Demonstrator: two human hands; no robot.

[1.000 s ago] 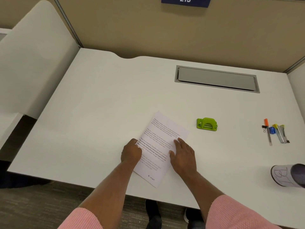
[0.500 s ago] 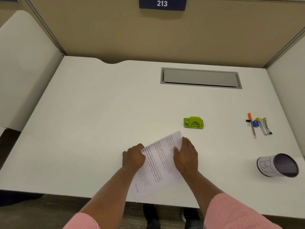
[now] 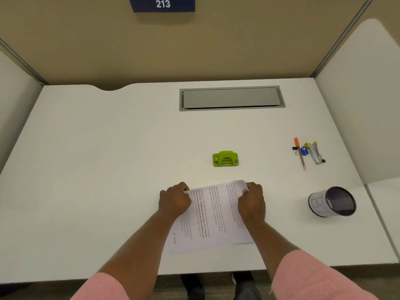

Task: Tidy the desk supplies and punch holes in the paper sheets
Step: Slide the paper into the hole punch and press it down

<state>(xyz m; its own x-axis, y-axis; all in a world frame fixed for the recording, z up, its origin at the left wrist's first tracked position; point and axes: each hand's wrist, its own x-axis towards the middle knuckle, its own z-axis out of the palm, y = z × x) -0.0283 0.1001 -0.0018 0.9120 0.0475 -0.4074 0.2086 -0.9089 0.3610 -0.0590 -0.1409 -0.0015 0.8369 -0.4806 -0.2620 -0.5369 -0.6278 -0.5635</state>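
Observation:
Printed paper sheets point(image 3: 213, 215) lie on the white desk point(image 3: 108, 169) near its front edge, text running sideways. My left hand point(image 3: 174, 201) pinches their far left corner and my right hand point(image 3: 252, 202) pinches the far right corner, lifting that far edge slightly. A green hole punch point(image 3: 225, 158) sits on the desk just beyond the sheets, apart from both hands. To the right lie an orange-capped pen point(image 3: 300, 153), a black binder clip point(image 3: 294, 149), a blue sharpener point(image 3: 304, 150) and a silver stapler point(image 3: 316, 153). A black mesh pen cup point(image 3: 332, 202) with a white label lies tipped on its side.
A grey cable flap point(image 3: 231, 98) is set into the desk at the back. Beige partition walls enclose the back, and white side panels point(image 3: 365, 100) close the left and right. A blue sign reading 213 point(image 3: 162, 4) hangs on the back wall.
The sheets have turned from a diagonal lie to squarer with the desk edge, and both hands moved to grip the far corners. The head view swung right.

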